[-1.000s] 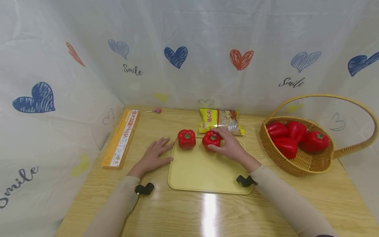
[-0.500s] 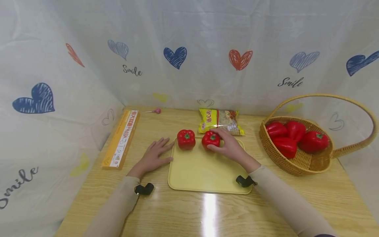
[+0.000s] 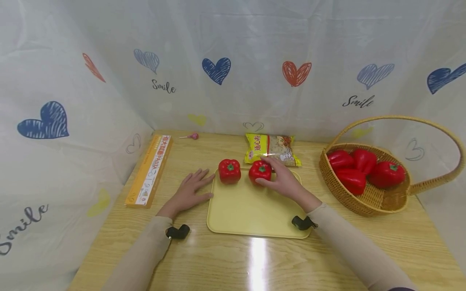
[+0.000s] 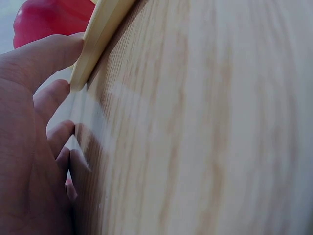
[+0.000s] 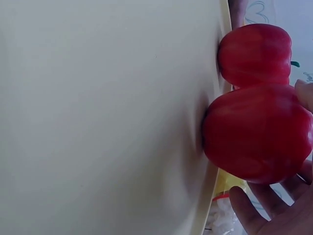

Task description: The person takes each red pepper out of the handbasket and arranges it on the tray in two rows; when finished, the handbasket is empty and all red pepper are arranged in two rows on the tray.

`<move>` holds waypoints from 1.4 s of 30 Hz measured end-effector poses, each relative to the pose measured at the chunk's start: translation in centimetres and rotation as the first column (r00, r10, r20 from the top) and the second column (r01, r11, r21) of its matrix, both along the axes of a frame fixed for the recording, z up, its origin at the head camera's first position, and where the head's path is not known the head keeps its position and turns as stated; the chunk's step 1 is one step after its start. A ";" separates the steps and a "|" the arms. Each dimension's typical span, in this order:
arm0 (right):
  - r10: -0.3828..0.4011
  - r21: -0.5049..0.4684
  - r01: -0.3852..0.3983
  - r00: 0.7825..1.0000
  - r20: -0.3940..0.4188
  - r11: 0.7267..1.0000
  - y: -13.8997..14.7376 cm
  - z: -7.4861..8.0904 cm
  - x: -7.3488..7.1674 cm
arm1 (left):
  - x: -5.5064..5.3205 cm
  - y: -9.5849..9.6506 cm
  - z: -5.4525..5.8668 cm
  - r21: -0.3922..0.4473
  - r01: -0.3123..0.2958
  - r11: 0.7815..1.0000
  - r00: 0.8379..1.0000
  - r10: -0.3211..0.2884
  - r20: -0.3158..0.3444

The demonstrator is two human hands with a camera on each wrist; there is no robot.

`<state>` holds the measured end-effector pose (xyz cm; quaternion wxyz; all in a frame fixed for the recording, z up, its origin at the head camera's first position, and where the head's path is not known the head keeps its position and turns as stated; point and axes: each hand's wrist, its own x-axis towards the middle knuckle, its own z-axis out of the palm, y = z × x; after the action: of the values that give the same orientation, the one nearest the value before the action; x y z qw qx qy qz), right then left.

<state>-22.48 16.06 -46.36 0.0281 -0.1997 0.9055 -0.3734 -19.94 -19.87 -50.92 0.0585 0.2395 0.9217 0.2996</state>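
Observation:
Two red bell peppers stand upright along the far side of a yellow tray (image 3: pixel 255 214). My right hand (image 3: pixel 282 180) grips the right bell pepper (image 3: pixel 260 171), its thumb on the near side and its fingers around the far side. In the right wrist view this gripped bell pepper (image 5: pixel 259 134) sits on the tray, in front of the other. The left bell pepper (image 3: pixel 229 171) stands apart, untouched. My left hand (image 3: pixel 189 192) lies with spread fingers at the tray's left edge; in the left wrist view its thumb (image 4: pixel 58 51) touches the tray rim (image 4: pixel 100 39).
A wicker basket (image 3: pixel 358 206) with a tall handle holds several red peppers (image 3: pixel 386 174) at the right. Behind the tray lies a yellow noodle packet (image 3: pixel 271 149). An orange pasta box (image 3: pixel 149 171) is at the left, and a lollipop (image 3: pixel 193 136) lies near the back edge.

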 end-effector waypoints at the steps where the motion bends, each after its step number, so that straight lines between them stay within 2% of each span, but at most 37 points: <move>1: -0.001 0.003 0.001 1.000 0.001 1.000 0.0 0.0 0.0 | 0.0 0.0 0.0 0.000 0.001 1.000 1.000 -0.001 0.000; 6: -0.007 0.017 0.007 1.000 0.010 1.000 0.3 0.0 0.0 | -0.1 0.0 -0.1 0.000 0.001 1.000 1.000 -0.001 -0.002; 18: 0.002 -0.028 -0.001 0.999 0.040 1.000 1.2 -0.2 0.2 | 0.0 0.1 0.0 -0.002 -0.002 1.000 1.000 0.002 -0.001; 26: 0.018 -0.046 -0.017 1.000 0.020 0.999 1.7 -0.2 0.5 | 0.1 0.1 0.0 0.003 -0.002 1.000 1.000 0.002 0.002; 32: 0.028 -0.026 -0.029 0.999 -0.023 0.999 2.2 0.0 0.9 | 0.1 0.2 0.0 -0.001 -0.002 1.000 1.000 0.002 0.002; 42: 0.016 -0.023 -0.017 0.999 -0.048 1.000 3.3 0.2 1.3 | 0.0 0.1 0.1 -0.001 -0.007 1.000 1.000 0.007 0.001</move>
<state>-21.19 19.36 -46.14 0.0074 -0.2164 0.8997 -0.3791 -19.90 -19.73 -50.86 0.0580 0.2361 0.9225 0.2997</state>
